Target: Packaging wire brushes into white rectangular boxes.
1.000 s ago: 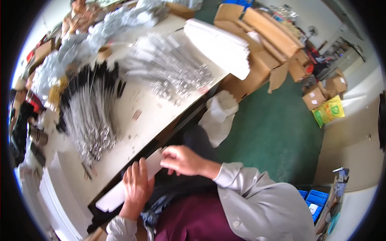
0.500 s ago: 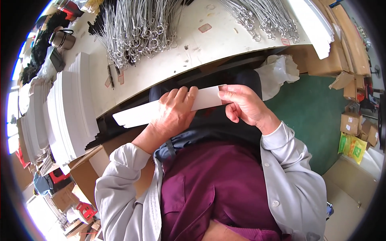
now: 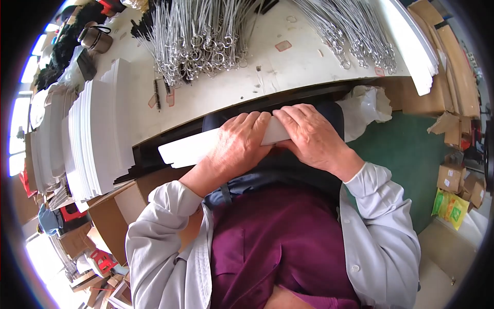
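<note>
Both hands, left hand (image 3: 237, 149) and right hand (image 3: 309, 139), grip one long white card strip (image 3: 190, 149) (apparently mid-fold); stacked white strips (image 3: 98, 139) wait left, beyond them.

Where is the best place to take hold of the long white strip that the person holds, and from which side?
Probably at the strip's free left end, coming from the left. It is long, flat and thin, and that end sticks out bare beyond the left hand. The right hand covers the other end. Pinch it across its narrow width, thumb below and fingers on top.
</note>
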A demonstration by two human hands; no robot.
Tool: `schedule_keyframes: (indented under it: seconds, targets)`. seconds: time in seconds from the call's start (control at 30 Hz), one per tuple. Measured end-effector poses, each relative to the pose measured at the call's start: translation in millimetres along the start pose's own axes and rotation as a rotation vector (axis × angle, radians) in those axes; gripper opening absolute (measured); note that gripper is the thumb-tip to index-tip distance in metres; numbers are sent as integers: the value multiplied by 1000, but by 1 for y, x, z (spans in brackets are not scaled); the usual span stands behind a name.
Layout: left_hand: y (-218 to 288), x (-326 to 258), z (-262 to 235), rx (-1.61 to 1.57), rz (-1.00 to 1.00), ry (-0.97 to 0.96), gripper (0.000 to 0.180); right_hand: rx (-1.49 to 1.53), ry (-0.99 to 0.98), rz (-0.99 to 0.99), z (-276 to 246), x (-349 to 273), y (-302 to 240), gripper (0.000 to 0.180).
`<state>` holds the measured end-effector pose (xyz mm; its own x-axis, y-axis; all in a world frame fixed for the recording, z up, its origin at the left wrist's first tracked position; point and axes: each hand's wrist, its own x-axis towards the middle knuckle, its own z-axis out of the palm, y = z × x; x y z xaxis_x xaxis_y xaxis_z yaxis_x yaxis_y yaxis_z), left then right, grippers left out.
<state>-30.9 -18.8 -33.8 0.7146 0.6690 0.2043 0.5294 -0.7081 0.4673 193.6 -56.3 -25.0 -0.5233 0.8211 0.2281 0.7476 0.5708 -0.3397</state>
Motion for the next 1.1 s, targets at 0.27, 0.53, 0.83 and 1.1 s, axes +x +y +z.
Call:
schedule_keyframes:
  seconds: [0.27,0.53,0.83,1.1]
  targets:
    - [-15,-9,-23,112,-49,12,69,-80,10,1,-11,11,6,65]
    - [-17,-4,-32,111,-6,57,72,-91,16,-125,-8,32,9,60]
    - [-48,7,-36,256,-99,174,66,-191,120,-196,-2,69,46,54]
    - [-54,10,-15,289,-183,304,56,-30,153,-129,20,75,60,54]
